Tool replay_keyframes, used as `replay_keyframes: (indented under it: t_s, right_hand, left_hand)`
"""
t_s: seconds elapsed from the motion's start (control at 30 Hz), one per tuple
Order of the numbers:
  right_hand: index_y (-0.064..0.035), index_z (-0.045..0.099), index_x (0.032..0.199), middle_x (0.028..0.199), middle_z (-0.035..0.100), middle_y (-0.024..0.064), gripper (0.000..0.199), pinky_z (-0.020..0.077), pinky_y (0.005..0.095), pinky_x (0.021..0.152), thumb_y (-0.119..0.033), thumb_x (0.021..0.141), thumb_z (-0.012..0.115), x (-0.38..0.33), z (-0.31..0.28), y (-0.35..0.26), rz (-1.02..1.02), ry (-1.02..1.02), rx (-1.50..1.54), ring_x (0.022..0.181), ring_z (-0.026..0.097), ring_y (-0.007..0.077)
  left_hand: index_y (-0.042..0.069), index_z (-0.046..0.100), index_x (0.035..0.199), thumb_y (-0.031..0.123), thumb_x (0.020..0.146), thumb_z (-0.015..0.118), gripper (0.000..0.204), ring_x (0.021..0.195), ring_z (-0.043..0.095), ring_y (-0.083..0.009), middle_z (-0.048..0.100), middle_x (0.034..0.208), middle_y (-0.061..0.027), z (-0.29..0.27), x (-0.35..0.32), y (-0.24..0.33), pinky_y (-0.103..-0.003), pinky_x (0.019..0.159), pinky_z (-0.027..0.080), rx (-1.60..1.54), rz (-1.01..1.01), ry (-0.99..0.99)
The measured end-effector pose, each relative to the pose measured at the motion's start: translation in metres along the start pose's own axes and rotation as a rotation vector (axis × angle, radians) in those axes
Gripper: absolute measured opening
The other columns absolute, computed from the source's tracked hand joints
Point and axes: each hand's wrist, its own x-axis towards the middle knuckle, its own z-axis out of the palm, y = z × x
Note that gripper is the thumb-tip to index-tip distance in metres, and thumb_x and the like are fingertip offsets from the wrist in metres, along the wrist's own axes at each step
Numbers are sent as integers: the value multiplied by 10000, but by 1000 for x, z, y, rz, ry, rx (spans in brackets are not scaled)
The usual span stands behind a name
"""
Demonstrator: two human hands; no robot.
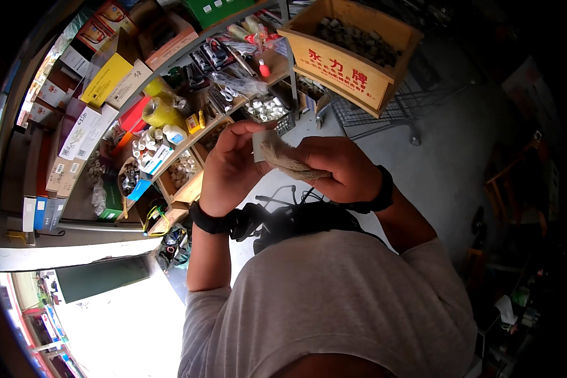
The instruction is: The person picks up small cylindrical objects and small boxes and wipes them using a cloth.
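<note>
One short pale fitting is pinched in the left hand [233,170], on the near side of the wooden box [337,70] and to its left. The right hand [346,167] grips a crumpled greyish-brown rag [290,161] against the fitting [258,148]. To wipe well, I'd judge, hold the piece lightly but steadily, turning it slowly under a clean fold. It looks round-walled and plain, partly hidden by cloth. Farther off, the box holds many small pieces [359,41].

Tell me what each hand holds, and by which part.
The left hand holds a pale, short cylindrical fitting by its side, between fingers and thumb. The right hand grips a grey-brown cloth by its right end.
</note>
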Motion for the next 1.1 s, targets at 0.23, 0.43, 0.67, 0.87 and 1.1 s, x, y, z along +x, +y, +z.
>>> replay_keyframes:
  t_s: [0.23,0.43,0.67,0.87,1.1]
  right_hand:
    - [-51,568,1168,866,603,116,407,473,345,630,-37,765,631,-7,-8,5,3,158,23,755,605,302]
    - [-95,564,1201,825,589,105,468,471,357,621,-42,741,628,-27,-22,7,8,2,87,723,596,298]
    - [-73,558,1204,806,582,109,447,457,351,592,-42,765,636,-47,-49,25,82,279,1,695,589,300]
    - [-85,551,1222,787,575,107,468,464,346,599,-38,764,634,-76,-90,37,22,11,128,692,593,284]
    - [-87,557,1211,785,578,103,456,461,345,591,-31,765,633,-105,-135,56,88,194,26,685,592,276]
  left_hand:
    - [31,429,1271,-95,762,660,573,1063,537,-142,541,1185,-69,10,4,3,-303,922,448,42,-59,-66]
    - [33,443,1256,-117,755,645,560,1084,539,-158,532,1224,-89,19,18,-9,-309,931,442,91,-44,-73]
    - [37,381,1285,-119,764,638,601,1055,542,-142,546,1176,-85,61,39,-18,-296,913,450,-1,-114,-118]
    - [27,467,1242,-108,758,645,533,1031,557,-125,558,1166,-79,90,62,-33,-280,886,461,198,-91,-91]
    - [6,402,1265,-98,728,690,619,1041,566,-160,558,1159,-109,150,88,-49,-296,887,478,35,-165,-64]
